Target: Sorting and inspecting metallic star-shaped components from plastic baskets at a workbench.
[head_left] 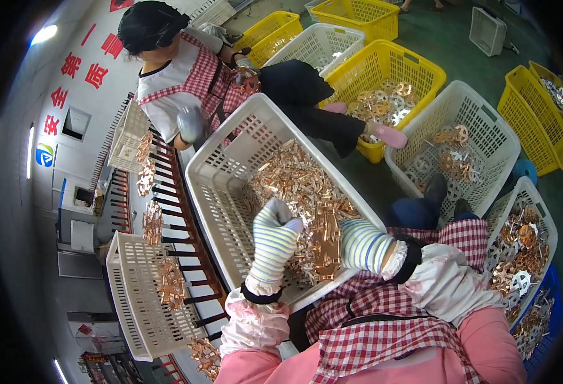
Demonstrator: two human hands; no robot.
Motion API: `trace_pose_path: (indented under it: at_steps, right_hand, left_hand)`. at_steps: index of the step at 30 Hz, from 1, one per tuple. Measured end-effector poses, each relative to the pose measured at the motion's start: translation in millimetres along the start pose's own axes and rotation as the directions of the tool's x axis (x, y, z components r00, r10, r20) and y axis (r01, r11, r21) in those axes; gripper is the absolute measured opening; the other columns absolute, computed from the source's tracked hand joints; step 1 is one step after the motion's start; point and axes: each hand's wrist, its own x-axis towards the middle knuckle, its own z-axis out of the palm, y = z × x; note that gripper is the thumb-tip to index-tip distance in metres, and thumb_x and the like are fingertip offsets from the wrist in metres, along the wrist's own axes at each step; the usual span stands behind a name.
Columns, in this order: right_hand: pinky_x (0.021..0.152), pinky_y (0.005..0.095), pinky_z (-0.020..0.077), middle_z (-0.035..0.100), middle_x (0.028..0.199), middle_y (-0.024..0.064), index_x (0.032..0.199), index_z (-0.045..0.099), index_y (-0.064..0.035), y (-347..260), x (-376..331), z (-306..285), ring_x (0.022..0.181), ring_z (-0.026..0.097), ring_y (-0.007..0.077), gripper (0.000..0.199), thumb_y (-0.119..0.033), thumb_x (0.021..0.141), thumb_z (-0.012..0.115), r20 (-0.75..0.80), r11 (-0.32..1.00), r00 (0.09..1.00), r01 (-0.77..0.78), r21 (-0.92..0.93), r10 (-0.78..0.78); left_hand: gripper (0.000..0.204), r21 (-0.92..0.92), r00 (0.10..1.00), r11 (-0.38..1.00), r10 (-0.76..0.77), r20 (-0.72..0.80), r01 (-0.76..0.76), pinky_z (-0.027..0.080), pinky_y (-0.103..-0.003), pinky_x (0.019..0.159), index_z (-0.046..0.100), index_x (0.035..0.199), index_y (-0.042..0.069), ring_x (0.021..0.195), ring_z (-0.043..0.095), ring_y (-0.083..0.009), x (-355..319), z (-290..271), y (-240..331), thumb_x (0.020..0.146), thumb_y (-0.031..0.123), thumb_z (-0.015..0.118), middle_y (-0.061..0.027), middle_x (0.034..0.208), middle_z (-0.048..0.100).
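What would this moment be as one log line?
left hand: over copper parts | right hand: holding some | white basket | co-worker opposite

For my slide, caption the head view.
Two striped-gloved hands, left hand and right hand, sort copper parts in a white basket.

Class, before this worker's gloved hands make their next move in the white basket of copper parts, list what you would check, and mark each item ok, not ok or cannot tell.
1. Left hand gloved: ok.
2. Right hand gloved: ok.
3. Both hands over the white basket: ok.
4. Copper parts left in the basket: ok, a heap remains.
5. Firm hold on a part: cannot tell, the fingers are curled away from view.
6. The other person's hand away from this basket: ok.
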Motion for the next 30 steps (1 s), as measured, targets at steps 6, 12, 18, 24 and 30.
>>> trace_pose_path:
  at_steps: [6,12,18,24,30]
  right_hand:
    - [0.063,0.0414,0.0506,0.063,0.069,0.0164,0.076,0.064,-0.0007,-3,0,1,0.066,0.063,0.0334,0.018,-0.017,0.069,0.062,-0.088,0.999,0.995,-0.035,0.017,0.036]
    - [0.062,0.0417,0.0510,0.063,0.069,0.0170,0.071,0.064,-0.0027,-8,7,-5,0.065,0.063,0.0338,0.016,-0.018,0.067,0.063,0.033,0.996,0.996,-0.086,0.029,0.085]
    - [0.061,0.0427,0.0511,0.064,0.068,0.0164,0.072,0.065,-0.0024,-4,5,-5,0.065,0.064,0.0334,0.016,-0.018,0.067,0.062,-0.004,0.984,0.987,-0.161,0.077,0.161]
    - [0.062,0.0427,0.0512,0.065,0.072,0.0168,0.078,0.065,-0.0034,-11,10,-10,0.068,0.064,0.0336,0.017,-0.018,0.070,0.061,0.122,0.993,0.985,-0.118,-0.006,0.118]
    - [0.058,0.0438,0.0490,0.062,0.064,0.0186,0.070,0.063,-0.0022,-16,11,-1,0.063,0.062,0.0342,0.016,-0.018,0.068,0.060,0.013,0.926,0.937,-0.347,0.149,0.349]
  left_hand:
    - [0.016,-0.030,0.996,0.996,-0.084,0.004,0.084,0.042,-0.018,0.067,0.059,0.095,0.002,0.072,0.051,-0.0059,-3,11,15,0.081,0.007,0.064,0.0010,0.082,0.055]
    - [0.007,-0.112,0.985,0.991,-0.059,0.161,0.078,0.039,-0.019,0.056,0.054,0.084,0.003,0.063,0.045,-0.0042,0,20,22,0.079,0.001,0.058,0.0028,0.072,0.049]
    - [0.015,-0.091,0.997,0.996,-0.016,0.071,0.022,0.035,-0.019,0.050,0.047,0.070,0.007,0.058,0.040,-0.0040,-4,6,19,0.076,-0.003,0.057,0.0031,0.064,0.047]
    - [0.016,-0.140,0.956,0.980,-0.101,0.275,0.144,0.040,-0.018,0.061,0.054,0.099,0.001,0.069,0.047,-0.0045,-14,22,29,0.085,0.005,0.061,0.0021,0.079,0.052]
    - [0.020,0.012,0.916,0.998,-0.067,0.394,0.068,0.041,-0.023,0.067,0.052,0.089,0.004,0.074,0.047,-0.0077,-11,6,43,0.073,0.009,0.064,0.0016,0.079,0.050]
